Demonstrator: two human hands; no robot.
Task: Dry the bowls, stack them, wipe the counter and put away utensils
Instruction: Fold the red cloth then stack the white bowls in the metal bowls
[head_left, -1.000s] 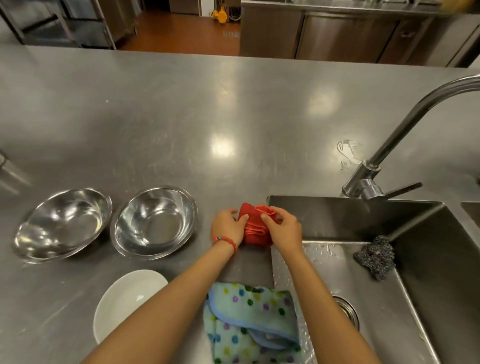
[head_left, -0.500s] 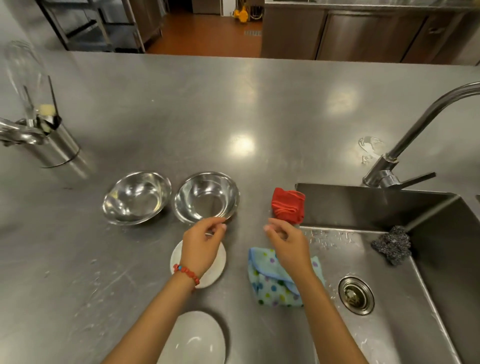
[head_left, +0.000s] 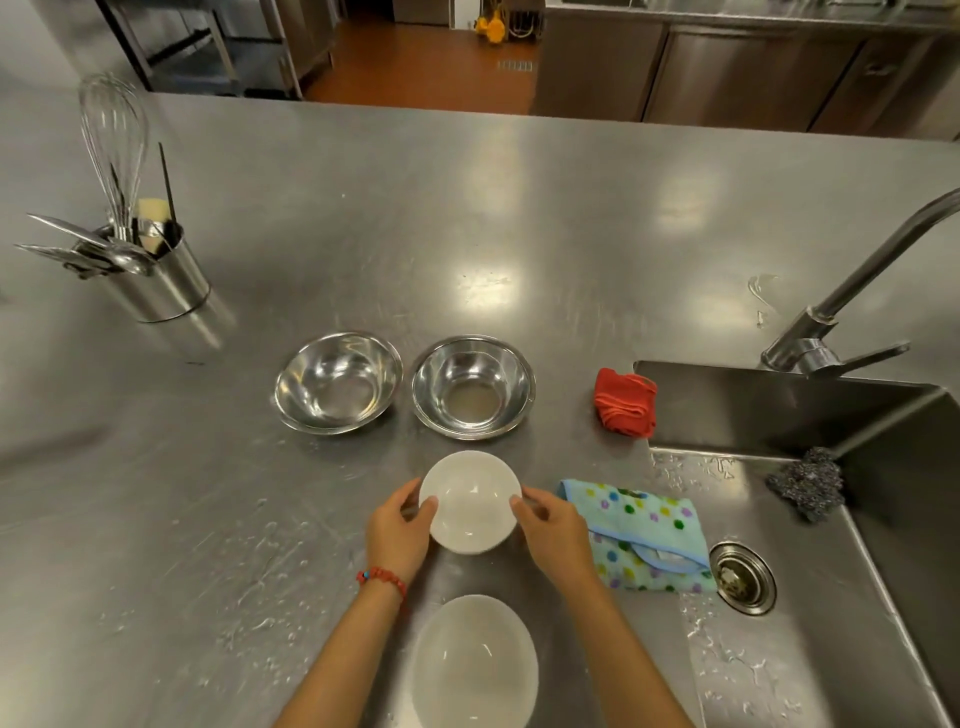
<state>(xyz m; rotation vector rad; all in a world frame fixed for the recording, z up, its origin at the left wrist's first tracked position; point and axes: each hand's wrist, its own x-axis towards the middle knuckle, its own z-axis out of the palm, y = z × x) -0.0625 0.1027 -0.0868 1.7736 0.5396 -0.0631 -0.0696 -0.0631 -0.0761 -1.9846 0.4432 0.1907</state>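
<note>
A small white bowl (head_left: 470, 501) sits on the steel counter (head_left: 467, 218) between my hands. My left hand (head_left: 397, 535) grips its left rim and my right hand (head_left: 553, 535) its right rim. A larger white bowl (head_left: 474, 662) lies nearer to me between my forearms. Two steel bowls (head_left: 337, 382) (head_left: 474, 385) stand side by side beyond. A folded red cloth (head_left: 626, 401) rests at the sink's corner. A dotted blue towel (head_left: 641, 535) lies to the right of my right hand. A steel utensil holder (head_left: 156, 278) with a whisk and spoons stands far left.
The sink (head_left: 831, 597) opens on the right, with a drain (head_left: 743, 577), a steel scourer (head_left: 805, 483) and a faucet (head_left: 852, 301) behind it. Water drops spot the counter near my left arm and beside the sink. The counter's far edge borders an aisle.
My hands let go of the red cloth, which now lies by the sink corner. They drew back and closed on the small white bowl. The view tilted up and left, showing the utensil holder.
</note>
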